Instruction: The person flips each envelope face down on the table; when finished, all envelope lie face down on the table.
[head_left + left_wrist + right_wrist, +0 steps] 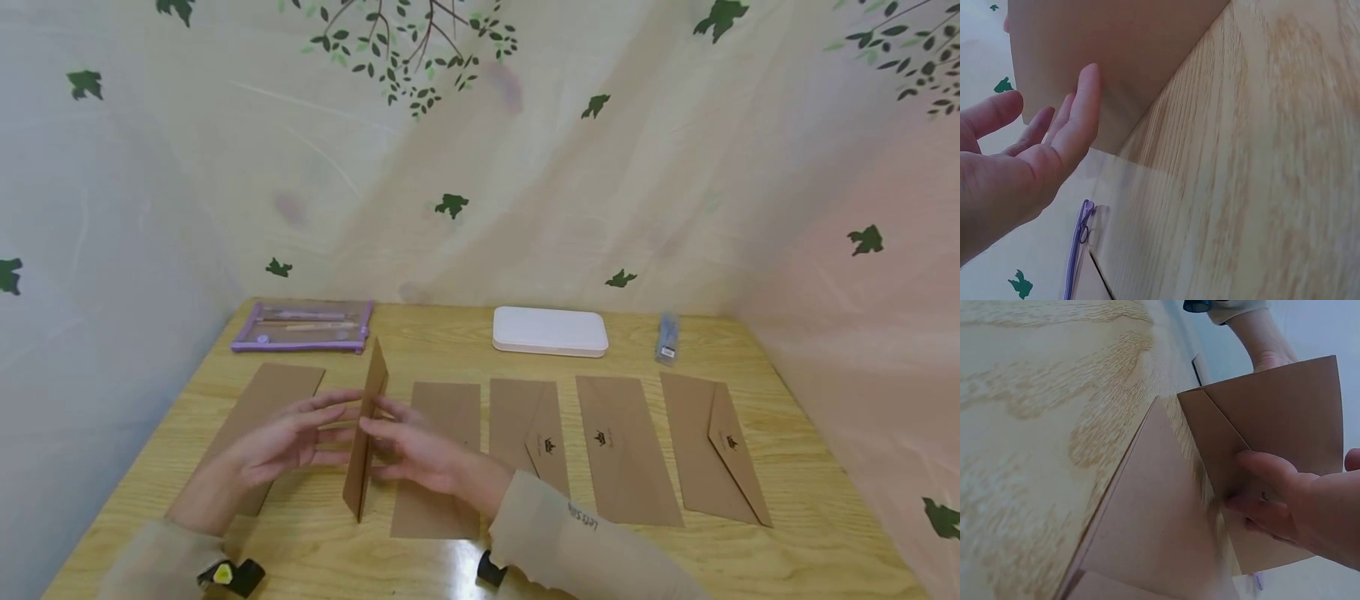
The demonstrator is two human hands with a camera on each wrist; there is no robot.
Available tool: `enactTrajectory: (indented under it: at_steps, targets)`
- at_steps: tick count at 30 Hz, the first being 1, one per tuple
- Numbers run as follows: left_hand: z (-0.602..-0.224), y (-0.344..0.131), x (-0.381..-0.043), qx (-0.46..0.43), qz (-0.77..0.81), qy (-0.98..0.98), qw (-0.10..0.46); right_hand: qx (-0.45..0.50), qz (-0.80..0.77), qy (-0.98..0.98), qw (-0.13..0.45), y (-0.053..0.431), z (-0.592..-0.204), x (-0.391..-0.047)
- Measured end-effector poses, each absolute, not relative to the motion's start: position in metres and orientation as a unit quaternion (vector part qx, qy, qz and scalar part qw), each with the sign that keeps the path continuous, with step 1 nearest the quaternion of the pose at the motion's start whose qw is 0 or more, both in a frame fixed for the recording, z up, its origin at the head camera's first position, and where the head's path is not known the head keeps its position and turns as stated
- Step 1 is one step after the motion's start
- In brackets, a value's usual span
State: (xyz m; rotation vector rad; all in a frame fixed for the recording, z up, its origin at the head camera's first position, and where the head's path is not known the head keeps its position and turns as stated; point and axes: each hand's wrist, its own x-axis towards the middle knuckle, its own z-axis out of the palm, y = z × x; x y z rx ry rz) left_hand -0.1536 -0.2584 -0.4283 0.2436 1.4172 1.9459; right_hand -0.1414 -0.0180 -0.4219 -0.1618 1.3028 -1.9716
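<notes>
A brown paper envelope [365, 450] stands on edge between my two hands. The right hand [420, 450] holds it from the right, thumb across its upper edge; in the right wrist view, the fingers [1266, 512] lie on the flap side. On the opposite side is the left hand [288, 437], with fingers extended toward the plain face. The left wrist view shows those fingers [1088, 106] over the envelope [1129, 44]; firm contact there is unclear. Another brown envelope [281, 392] lies under the left forearm, and one more [442, 408] lies partly beneath the right hand.
Three more envelopes [517, 408], [622, 450], [697, 442] lie in a row to the right, some with printed crowns. Along the back are a purple-edged clear pencil pouch [307, 346], a white case [550, 332] and a small grey-blue packet [667, 337]. Fabric walls surround the wooden table [795, 500].
</notes>
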Motion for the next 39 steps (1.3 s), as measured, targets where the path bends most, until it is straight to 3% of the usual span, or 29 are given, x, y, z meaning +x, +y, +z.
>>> enactTrajectory:
  at_steps: [39]
  targets:
    - [-0.4326,-0.2557,-0.1465,0.092,0.733,0.559,0.376,-0.044,-0.787,0.499,0.36,-0.0171,-0.4239,-0.1379]
